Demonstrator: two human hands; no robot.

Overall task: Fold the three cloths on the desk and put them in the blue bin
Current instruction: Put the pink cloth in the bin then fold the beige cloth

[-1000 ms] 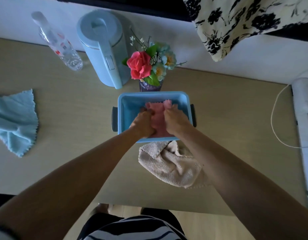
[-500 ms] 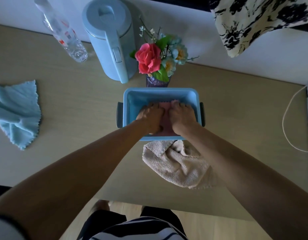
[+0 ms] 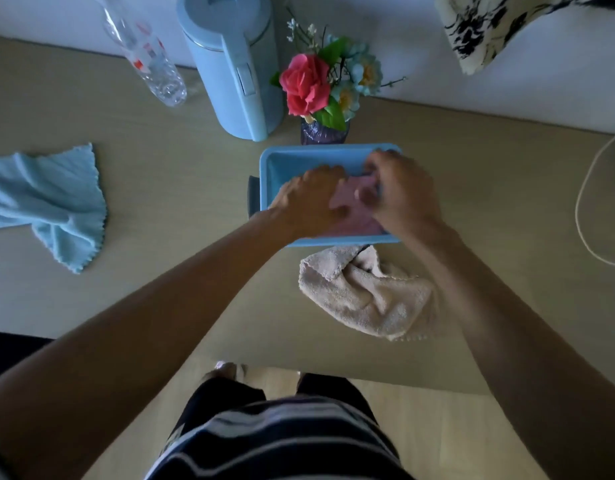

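A folded pink cloth (image 3: pixel 355 211) lies inside the blue bin (image 3: pixel 289 158) at the middle of the desk. Both my hands are in the bin on it. My left hand (image 3: pixel 309 199) presses down on its left part with bent fingers. My right hand (image 3: pixel 401 192) grips its far right corner, blurred by motion. A crumpled beige cloth (image 3: pixel 365 296) lies just in front of the bin, partly under my right forearm. A light blue cloth (image 3: pixel 46 199) lies unfolded at the desk's left edge.
Behind the bin stand a vase of flowers (image 3: pixel 321 95), a pale blue kettle (image 3: pixel 233 64) and a clear plastic bottle (image 3: pixel 150 60) lying against the wall. A white cable (image 3: pixel 583 216) curves at the right. The desk's front edge (image 3: pixel 333 370) is near my body.
My view has shifted closer and down. My hands have spread apart on the pink cloth; the right hand has moved toward the bin's far right corner.
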